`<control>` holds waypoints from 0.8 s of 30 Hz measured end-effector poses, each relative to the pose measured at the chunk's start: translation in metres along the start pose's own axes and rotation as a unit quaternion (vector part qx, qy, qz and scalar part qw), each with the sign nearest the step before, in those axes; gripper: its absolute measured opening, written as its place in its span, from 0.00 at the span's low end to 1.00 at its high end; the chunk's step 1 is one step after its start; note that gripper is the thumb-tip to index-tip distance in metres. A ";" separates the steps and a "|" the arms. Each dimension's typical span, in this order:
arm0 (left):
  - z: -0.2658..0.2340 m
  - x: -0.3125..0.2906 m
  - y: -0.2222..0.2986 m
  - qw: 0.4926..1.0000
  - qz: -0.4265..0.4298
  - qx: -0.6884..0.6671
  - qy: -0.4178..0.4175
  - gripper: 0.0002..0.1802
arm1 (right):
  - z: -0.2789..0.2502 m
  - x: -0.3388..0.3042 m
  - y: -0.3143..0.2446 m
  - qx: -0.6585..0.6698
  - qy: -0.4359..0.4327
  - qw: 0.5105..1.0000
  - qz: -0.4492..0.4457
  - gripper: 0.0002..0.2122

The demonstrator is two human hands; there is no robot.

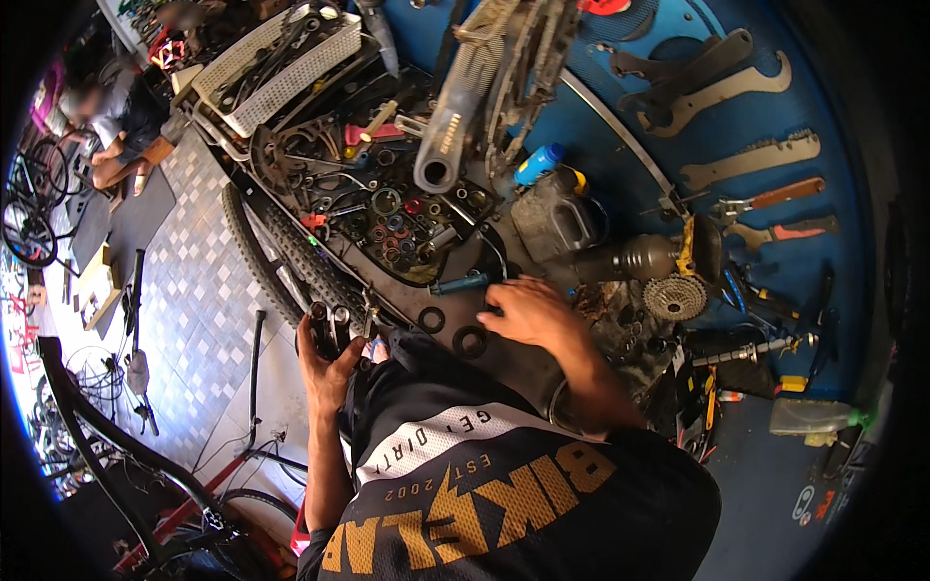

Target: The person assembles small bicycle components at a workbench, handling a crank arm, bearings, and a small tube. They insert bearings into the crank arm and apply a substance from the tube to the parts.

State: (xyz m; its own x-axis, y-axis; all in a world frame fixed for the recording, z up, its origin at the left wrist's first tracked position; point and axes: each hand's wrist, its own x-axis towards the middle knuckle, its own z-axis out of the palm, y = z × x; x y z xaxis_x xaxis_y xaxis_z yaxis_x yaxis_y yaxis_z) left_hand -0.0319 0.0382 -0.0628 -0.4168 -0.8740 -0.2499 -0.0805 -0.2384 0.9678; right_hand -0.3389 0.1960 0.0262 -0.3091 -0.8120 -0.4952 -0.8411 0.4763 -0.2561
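My left hand (pixel 327 373) is closed on a dark metal bike part (pixel 331 329) with round, silver-rimmed openings, held up beside the bench's edge. Its exact kind is hard to make out. Over the bench, my right hand (pixel 533 312) reaches leftward, fingers curved and apart, with nothing visible in them. Just beyond its fingertips lies a tool with a blue handle (pixel 460 283). Two black rings rest on the bench nearby: a smaller ring (pixel 431 318) and a larger ring (pixel 470 355). Past them spreads a tray of assorted small rings and bearings (pixel 397 237).
A white perforated basket (pixel 281 73) of tools stands at the far left. Bike tires (pixel 291 257) hang along the bench's left side. A grey jug (pixel 552 218), a blue bottle (pixel 539 165) and a cassette (pixel 675 298) crowd the right. Another person (pixel 126 136) sits across the tiled floor.
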 end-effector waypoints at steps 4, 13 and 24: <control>-0.001 0.005 0.001 0.999 -0.007 0.035 -0.022 0.49 | -0.023 -0.034 0.055 -0.043 0.002 0.972 0.232 0.25; 0.005 0.011 0.007 0.996 0.039 0.069 -0.033 0.49 | 0.029 0.030 0.147 0.238 0.227 0.875 0.355 0.36; 0.002 0.005 0.005 1.000 0.016 -0.002 -0.014 0.47 | 0.021 0.045 0.137 0.267 0.226 0.856 0.380 0.14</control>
State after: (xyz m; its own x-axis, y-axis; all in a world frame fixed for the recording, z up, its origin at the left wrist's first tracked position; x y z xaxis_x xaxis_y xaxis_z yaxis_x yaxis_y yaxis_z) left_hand -0.0364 0.0336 -0.0587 -0.4449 -0.8685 -0.2187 -0.0635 -0.2130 0.9750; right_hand -0.4584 0.2318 -0.0481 -0.9188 -0.1881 -0.3470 -0.0338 0.9135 -0.4055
